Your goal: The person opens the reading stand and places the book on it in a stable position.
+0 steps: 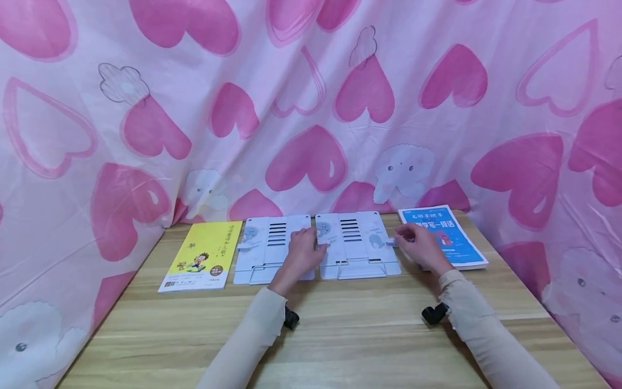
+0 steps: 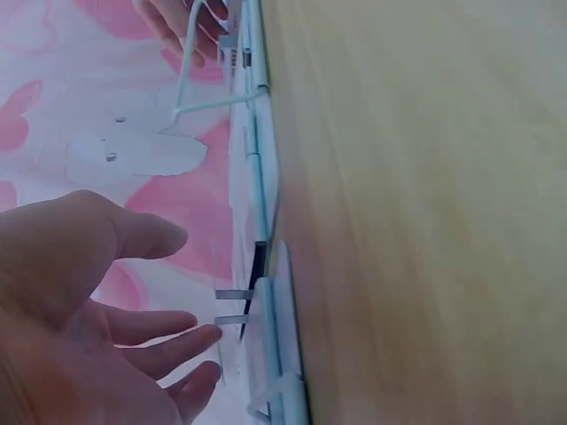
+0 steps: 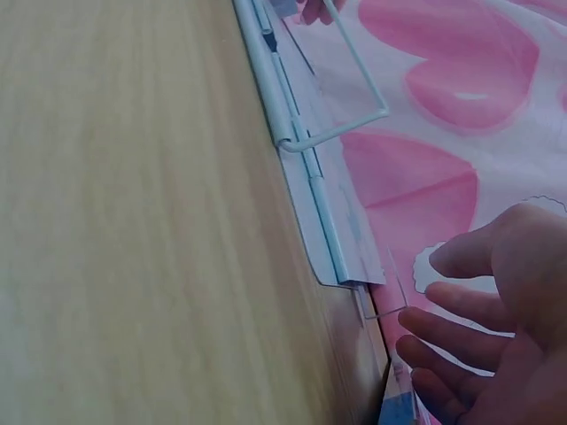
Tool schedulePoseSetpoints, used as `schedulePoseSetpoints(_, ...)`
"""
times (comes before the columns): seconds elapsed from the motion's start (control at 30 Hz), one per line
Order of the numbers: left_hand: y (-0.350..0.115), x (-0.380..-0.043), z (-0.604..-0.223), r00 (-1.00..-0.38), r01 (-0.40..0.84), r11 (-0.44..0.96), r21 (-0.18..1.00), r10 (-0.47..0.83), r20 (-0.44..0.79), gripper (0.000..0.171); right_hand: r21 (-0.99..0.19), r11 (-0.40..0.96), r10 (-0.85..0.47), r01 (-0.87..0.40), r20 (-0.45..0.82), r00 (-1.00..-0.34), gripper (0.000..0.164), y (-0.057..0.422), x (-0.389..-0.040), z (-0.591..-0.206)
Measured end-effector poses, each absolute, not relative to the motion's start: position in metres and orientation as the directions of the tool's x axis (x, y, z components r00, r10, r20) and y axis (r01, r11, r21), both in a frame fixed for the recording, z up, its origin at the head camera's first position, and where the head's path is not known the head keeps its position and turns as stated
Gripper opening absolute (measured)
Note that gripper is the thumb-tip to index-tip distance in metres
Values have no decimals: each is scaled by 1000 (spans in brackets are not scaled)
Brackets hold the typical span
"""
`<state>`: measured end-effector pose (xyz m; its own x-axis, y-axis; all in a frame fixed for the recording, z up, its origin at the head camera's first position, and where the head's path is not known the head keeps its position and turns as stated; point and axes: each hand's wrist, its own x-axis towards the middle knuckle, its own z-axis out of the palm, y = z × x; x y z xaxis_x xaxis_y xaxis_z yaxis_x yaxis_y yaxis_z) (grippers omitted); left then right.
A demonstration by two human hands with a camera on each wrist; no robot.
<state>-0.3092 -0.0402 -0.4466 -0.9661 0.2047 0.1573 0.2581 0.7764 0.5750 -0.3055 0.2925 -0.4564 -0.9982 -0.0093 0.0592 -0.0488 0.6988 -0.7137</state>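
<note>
Two white book stands lie flat side by side, the left stand and the right stand. Each has slots in its middle and a wire ledge at its near edge. My left hand is over the inner edges of the stands, its thumb and fingers spread apart by clear tabs. At the right stand's outer side, my right hand has its fingertips at a clear side clip. The right wrist view shows that thumb held away from the fingers; whether they touch the clip is hard to tell.
A yellow book lies left of the stands. On the right, partly behind my right hand, is a blue-covered book. Pink heart-patterned cloth hangs behind and beside the wooden table.
</note>
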Motion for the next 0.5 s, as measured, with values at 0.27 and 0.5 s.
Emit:
schedulePoseSetpoints(0.27, -42, -311, -446, -973, 227, 799, 556, 205, 102, 43, -703, 710, -30, -20, -1, -1000, 47, 283, -314, -458)
schedulePoseSetpoints(0.5, -37, -319, -451, -981, 175, 768, 617, 189, 43, 36, -707, 705, -10, 52, -84, -996, 48, 274, -321, -457)
